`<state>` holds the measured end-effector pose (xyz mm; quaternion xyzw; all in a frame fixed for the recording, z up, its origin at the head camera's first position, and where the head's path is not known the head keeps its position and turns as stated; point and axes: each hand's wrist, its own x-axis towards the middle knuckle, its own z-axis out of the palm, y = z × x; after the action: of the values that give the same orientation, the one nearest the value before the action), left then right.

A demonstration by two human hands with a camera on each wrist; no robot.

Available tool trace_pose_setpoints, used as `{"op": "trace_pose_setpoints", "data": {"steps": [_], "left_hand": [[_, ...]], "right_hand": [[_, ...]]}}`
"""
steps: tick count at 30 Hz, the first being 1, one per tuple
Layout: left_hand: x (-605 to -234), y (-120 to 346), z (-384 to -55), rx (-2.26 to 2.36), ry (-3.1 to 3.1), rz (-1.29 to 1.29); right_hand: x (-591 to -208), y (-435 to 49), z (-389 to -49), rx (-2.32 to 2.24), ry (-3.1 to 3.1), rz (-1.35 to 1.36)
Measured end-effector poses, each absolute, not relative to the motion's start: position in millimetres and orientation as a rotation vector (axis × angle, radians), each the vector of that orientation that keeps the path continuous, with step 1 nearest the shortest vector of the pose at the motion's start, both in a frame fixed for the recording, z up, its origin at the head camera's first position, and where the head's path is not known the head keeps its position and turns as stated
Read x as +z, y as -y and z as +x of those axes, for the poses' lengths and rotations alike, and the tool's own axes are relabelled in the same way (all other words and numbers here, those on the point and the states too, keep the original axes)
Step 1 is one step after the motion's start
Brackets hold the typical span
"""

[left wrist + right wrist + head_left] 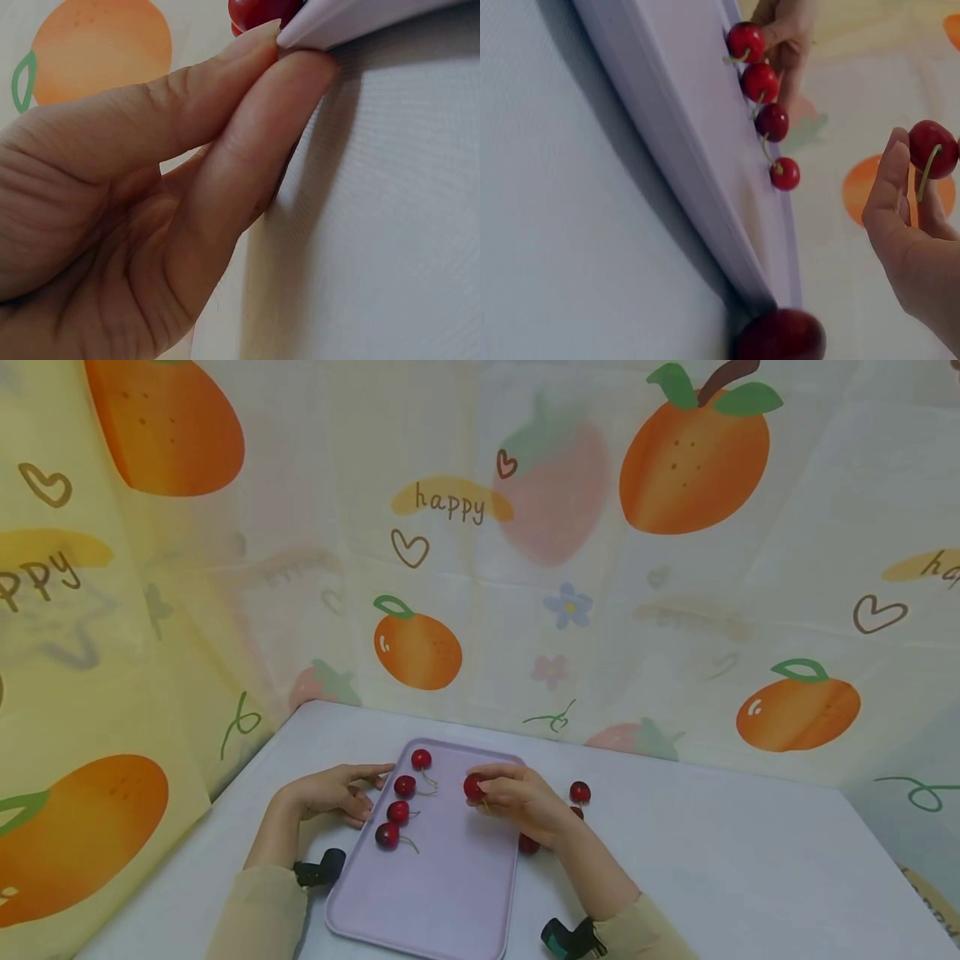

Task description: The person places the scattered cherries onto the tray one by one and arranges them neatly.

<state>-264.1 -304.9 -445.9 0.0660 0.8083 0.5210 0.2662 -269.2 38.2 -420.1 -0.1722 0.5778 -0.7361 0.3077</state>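
Note:
A lilac tray (442, 893) lies on the white table. Along its left side runs a column of several dark red cherries (398, 812) with stems. My left hand (326, 793) is at the tray's left edge; in the left wrist view, its thumb and a finger (247, 135) pinch the rim. Above the tray's right half, my right hand (528, 806) holds a cherry (473, 787) between thumb and fingers. That cherry's stem hangs down in the right wrist view, where a sliver of red shows beside it at the frame's edge.
Loose cherries (580, 792) lie on the table just right of the tray, partly hidden by my right hand and forearm. A fruit-patterned cloth (480, 610) hangs behind the table (712, 860) and along its left side.

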Motion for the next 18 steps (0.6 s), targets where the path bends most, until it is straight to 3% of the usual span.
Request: {"op": "trace_pose_setpoints", "data": {"steps": [18], "left_hand": [[-443.7,303.1,-263.9,1.392,-2.192,0.158]], "right_hand": [[-420.8,2.7,-256.5,-1.889,-1.57,-0.408]]}}
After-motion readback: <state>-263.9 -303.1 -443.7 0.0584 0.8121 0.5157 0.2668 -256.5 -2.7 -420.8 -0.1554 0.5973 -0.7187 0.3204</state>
